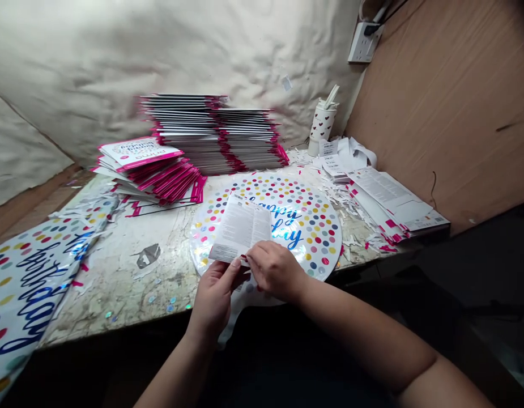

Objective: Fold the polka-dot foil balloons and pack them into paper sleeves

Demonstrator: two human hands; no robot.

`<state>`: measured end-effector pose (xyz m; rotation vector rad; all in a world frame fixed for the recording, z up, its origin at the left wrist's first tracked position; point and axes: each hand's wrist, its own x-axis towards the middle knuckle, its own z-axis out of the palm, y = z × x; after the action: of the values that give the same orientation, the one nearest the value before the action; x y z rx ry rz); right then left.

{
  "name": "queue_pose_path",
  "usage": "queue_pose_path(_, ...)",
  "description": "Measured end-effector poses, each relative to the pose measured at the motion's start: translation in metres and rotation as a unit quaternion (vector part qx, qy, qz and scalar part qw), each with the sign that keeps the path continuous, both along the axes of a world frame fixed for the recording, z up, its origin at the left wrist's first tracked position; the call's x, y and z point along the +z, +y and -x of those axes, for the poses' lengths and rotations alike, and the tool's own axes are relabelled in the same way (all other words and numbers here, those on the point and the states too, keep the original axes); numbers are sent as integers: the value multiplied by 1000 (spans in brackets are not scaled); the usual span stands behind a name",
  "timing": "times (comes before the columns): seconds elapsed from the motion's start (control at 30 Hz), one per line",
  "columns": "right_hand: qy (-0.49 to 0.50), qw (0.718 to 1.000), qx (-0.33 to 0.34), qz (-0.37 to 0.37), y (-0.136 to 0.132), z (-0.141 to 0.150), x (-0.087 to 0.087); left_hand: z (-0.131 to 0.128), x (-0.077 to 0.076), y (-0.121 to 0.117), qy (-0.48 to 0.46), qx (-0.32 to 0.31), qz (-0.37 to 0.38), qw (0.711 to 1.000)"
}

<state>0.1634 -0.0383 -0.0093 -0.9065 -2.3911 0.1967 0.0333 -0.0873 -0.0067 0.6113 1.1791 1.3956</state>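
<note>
A printed card envelope (234, 229), its grey text side up, is tilted above the table's front edge. My left hand (217, 289) pinches its near edge between thumb and fingers. Close beside it, my right hand (276, 272) has its fingers pinched at the same edge; a small pink bit shows at the fingertips, too small to name for certain. Beneath lies a round foil balloon (316, 226), flat, with coloured dots and blue lettering. Its tail hangs over the table edge under my hands. The envelope covers part of the lettering.
Tall stacks of pink-edged envelopes (248, 139) stand at the back, with a slanting pile (147, 170) to their left. More dotted foil balloons (28, 272) hang over the left edge. Printed envelopes (397, 198), label strips (332, 164) and a heart-patterned cup (321, 122) are right.
</note>
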Motion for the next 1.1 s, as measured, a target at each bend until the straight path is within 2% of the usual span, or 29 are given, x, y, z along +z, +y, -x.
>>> queue_pose_path(0.1,29,1000,0,13,5,8,-2,1,0,5,15,3,0,1000)
queue_pose_path(0.17,90,992,-5,85,9,-2,4,5,-2,10,25,21,-2,999)
queue_pose_path(0.2,96,986,16,137,12,-13,9,9,-2,12,41,30,-5,999)
queue_pose_path(0.27,15,967,83,239,17,-45,23,19,-1,16,110,30,-17,993)
queue_pose_path(0.3,-75,951,119,276,20,-62,30,24,2,17,166,24,-24,986)
queue_pose_path(0.33,-145,948,81,273,22,-78,38,28,6,18,235,18,-32,971)
queue_pose_path(0.37,-167,958,2,234,24,-92,45,32,12,19,312,6,-44,949)
queue_pose_path(0.4,-149,970,-70,182,27,-101,53,34,19,21,390,-13,-68,918)
queue_pose_path(0.43,-96,980,-127,121,29,-106,60,35,28,24,462,-39,-109,879)
queue_pose_path(0.47,-26,987,-140,73,33,-106,66,34,38,28,521,-74,-164,834)
queue_pose_path(0.5,40,992,-109,57,36,-103,71,33,48,34,561,-105,-224,790)
queue_pose_path(0.53,101,991,-58,74,40,-98,75,31,59,40,575,-118,-277,761)
queue_pose_path(0.57,160,980,-8,115,45,-90,77,29,69,47,562,-111,-320,755)
queue_pose_path(0.6,224,960,25,168,50,-83,77,28,77,54,529,-94,-345,769)
queue_pose_path(0.63,292,930,36,219,55,-76,76,27,83,62,485,-80,-353,796)
queue_pose_path(0.67,362,896,26,257,60,-70,74,27,88,70,446,-81,-351,819)
queue_pose_path(0.7,425,862,7,276,64,-67,71,28,91,77,428,-98,-345,829)
queue_pose_path(0.73,469,837,-9,282,69,-65,68,30,94,86,439,-126,-345,820)
queue_pose_path(0.77,494,822,-17,282,73,-66,65,34,98,95,477,-142,-357,790)
queue_pose_path(0.8,505,816,-21,280,77,-69,61,39,103,106,533,-125,-380,746)
queue_pose_path(0.87,506,815,-48,280,83,-79,56,54,122,133,651,-5,-434,622)
queue_pose_path(0.9,503,813,-72,284,86,-85,52,64,136,151,702,81,-437,557)
queue_pose_path(0.93,498,810,-100,293,88,-90,48,75,151,172,752,145,-399,504)
queue_pose_path(0.97,490,806,-127,305,90,-96,44,87,167,194,788,178,-346,478)
queue_pose_path(1.0,480,804,-151,318,91,-100,38,99,182,217,817,166,-303,462)
queue_pose_path(1.1,439,809,-188,342,90,-109,19,128,216,279,836,88,-274,468)
